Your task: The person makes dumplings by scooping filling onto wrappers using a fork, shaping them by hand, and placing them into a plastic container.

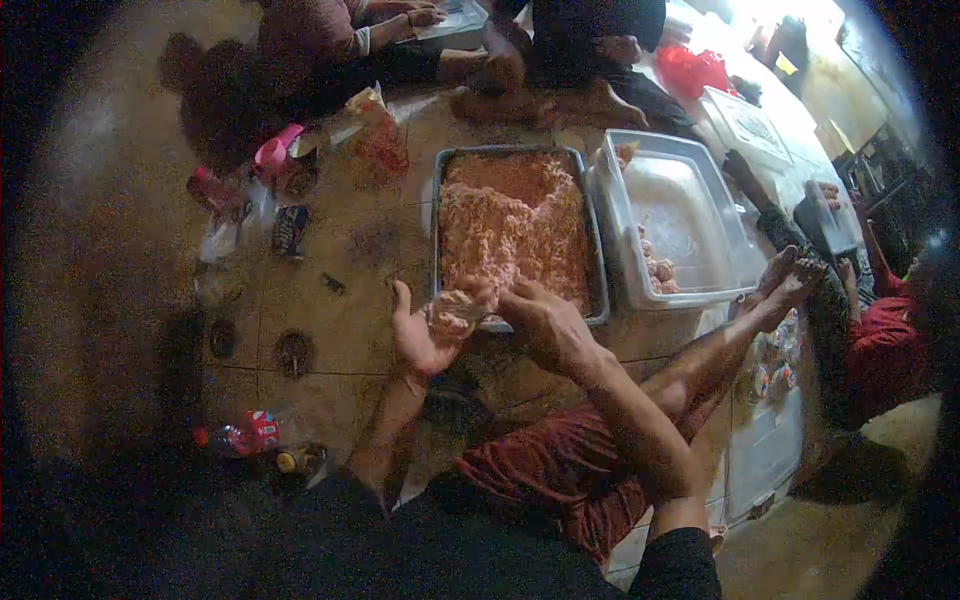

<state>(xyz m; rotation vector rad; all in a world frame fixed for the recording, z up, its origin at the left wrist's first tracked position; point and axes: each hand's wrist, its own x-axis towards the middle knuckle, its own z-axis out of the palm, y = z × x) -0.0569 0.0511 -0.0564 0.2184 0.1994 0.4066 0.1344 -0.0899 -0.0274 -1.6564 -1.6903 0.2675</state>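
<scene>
My left hand is palm up with its thumb spread. A small clump of pinkish food mixture, perhaps in a clear wrapper or cup, rests on its fingers. My right hand reaches in from the right, its fingers bent together beside the clump; whether they hold anything is hidden. Both hands are at the near edge of a rectangular tray filled with the same mixture. Right of the tray stands a clear plastic tub with several round pieces along its left side.
A bottle with a red label and a dark jar lie at lower left. Pink cups are at upper left. Other people sit at the top and right. Red plastic bag and lidded containers are at upper right.
</scene>
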